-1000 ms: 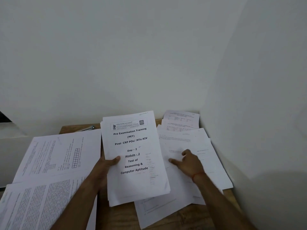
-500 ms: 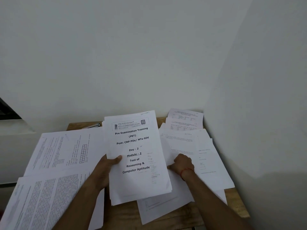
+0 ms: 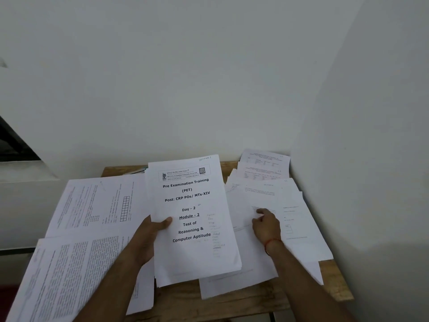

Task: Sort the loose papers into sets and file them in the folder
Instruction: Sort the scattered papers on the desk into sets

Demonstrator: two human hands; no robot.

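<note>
My left hand [image 3: 148,238] grips a thick stack of printed sheets [image 3: 192,219], thumb on the top page headed "Pre Examination Training", held just above the wooden table [image 3: 243,305]. To its right lies a spread of loose white papers [image 3: 299,219]. My right hand [image 3: 267,225] rests on those papers with its fingers curled against a sheet; a red thread is on the wrist. Whether it pinches a sheet is hidden by the fingers. No folder is clearly visible.
Large sheets of dense text [image 3: 69,270] and a page with a small grid [image 3: 102,205] cover the left side and overhang the table. More tabled pages [image 3: 264,168] lie in the back right corner against white walls. A thin object [image 3: 137,171] peeks out behind the held stack.
My right hand's fingers went from pointing left on the loose papers to curled, and the hand shifted slightly. The left hand and its stack stayed nearly still.
</note>
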